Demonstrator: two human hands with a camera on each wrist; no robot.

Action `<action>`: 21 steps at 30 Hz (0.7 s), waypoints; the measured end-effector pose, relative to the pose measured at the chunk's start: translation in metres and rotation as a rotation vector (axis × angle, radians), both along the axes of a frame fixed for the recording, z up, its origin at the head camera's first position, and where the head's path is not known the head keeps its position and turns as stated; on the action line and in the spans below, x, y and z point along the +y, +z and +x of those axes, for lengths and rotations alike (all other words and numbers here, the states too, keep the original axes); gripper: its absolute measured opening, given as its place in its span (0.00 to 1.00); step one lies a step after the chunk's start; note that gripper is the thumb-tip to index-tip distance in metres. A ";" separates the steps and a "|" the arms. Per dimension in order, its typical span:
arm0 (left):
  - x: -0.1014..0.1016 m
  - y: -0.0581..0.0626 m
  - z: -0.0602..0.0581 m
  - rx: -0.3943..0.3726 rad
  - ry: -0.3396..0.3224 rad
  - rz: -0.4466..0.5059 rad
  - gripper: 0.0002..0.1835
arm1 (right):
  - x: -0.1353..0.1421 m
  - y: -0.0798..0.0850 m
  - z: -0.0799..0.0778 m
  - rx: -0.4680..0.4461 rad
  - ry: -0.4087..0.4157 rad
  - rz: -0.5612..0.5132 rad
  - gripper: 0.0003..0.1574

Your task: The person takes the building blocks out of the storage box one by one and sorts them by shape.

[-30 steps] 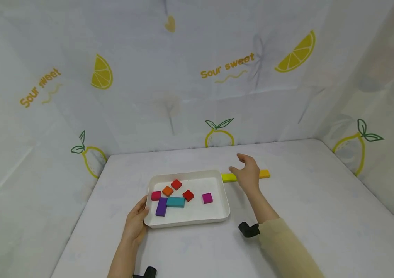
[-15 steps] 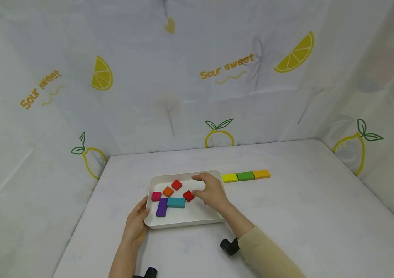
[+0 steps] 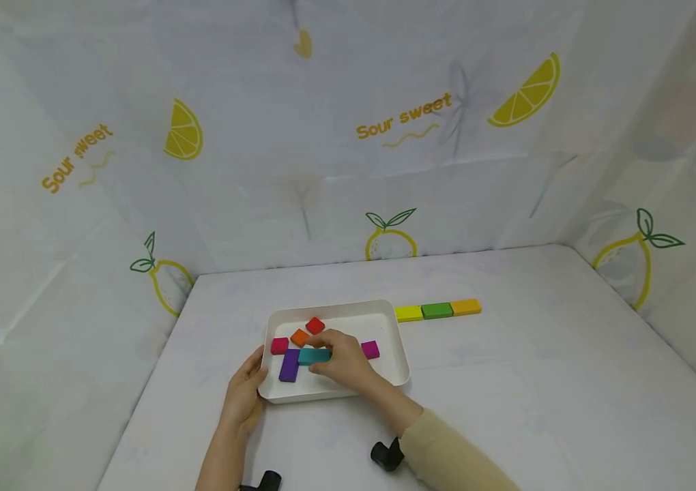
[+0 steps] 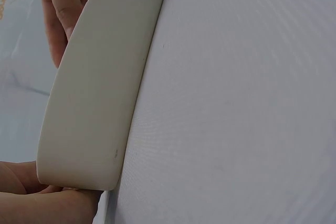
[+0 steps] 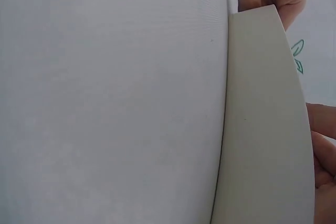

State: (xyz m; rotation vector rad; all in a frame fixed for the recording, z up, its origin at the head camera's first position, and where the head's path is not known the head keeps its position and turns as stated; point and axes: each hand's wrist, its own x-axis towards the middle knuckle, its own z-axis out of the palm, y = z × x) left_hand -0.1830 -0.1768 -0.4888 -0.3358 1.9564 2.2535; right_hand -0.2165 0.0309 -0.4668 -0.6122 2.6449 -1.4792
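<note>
The white tray (image 3: 348, 312) rests on the table, and my left hand (image 3: 243, 395) grips its left edge near the front corner. Over the tray's middle, my right hand (image 3: 348, 361) has its thumb and forefinger spread on either side of a teal block (image 3: 313, 356); no firm pinch shows. Beside that block lie a purple block (image 3: 289, 366), a pink block (image 3: 280, 346), an orange block (image 3: 299, 337) and a red block (image 3: 314, 325). To the right of the hand sits a magenta block (image 3: 370, 350). Another red block is hidden under the hand.
Behind the tray's right side, a yellow block (image 3: 409, 314), a green block (image 3: 437, 311) and an amber block (image 3: 466, 307) form a row on the white table (image 3: 538, 375). A lemon-printed sheet (image 3: 299, 136) hangs behind and at both sides.
My right hand has moved left and down from above the row of blocks into the tray, over the teal block. My left hand keeps its grip on the tray. The blocks appear unmoved.
</note>
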 end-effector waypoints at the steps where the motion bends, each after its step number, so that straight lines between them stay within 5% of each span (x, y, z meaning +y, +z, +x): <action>1: 0.000 0.000 0.000 0.002 0.000 0.001 0.29 | -0.001 0.000 0.001 -0.007 -0.001 -0.008 0.24; 21: -0.001 -0.004 0.000 0.011 -0.005 -0.003 0.29 | -0.005 -0.004 -0.004 -0.010 -0.017 0.052 0.25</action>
